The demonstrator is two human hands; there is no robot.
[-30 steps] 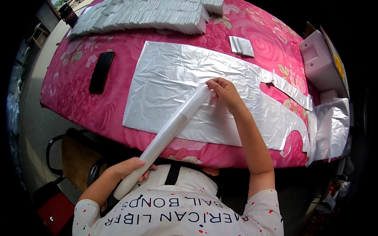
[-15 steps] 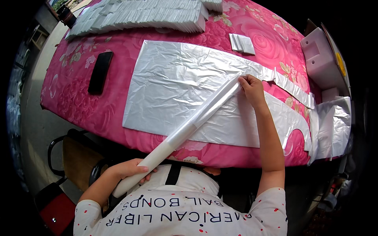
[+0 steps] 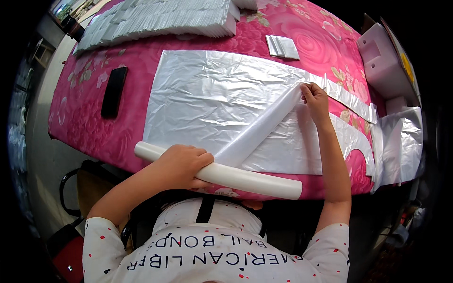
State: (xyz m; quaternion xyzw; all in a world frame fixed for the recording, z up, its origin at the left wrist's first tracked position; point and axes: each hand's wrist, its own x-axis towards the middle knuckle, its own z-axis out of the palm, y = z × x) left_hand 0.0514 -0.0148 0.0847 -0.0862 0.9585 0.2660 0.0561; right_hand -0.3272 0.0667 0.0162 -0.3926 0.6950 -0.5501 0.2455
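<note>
My left hand (image 3: 181, 165) is wrapped over a smooth white roll (image 3: 255, 181), which lies crosswise along the near edge of the table. From beside that hand a thin translucent plastic film (image 3: 259, 129) stretches up and to the right. My right hand (image 3: 314, 96) pinches the film's far end between thumb and fingers. Beneath the film, a large silvery-white plastic bag (image 3: 198, 85) lies flat and wrinkled. Its long strips reach right, toward a bunched piece of plastic (image 3: 401, 146) at the table's right edge. Whether the film is joined to the roll is hidden under my left hand.
Folded white plastic pieces form a long stack (image 3: 160, 23) at the back left of the pink flowered tablecloth (image 3: 85, 127). A black phone (image 3: 114, 92) lies at left. Near the back sits a small folded packet (image 3: 281, 47). A white foam box (image 3: 377, 61) stands at right.
The roll has swung from a slant in line with the film to lying crosswise. My left hand moved up and right with it; my right hand shifted slightly right and up. The film looks wider.
</note>
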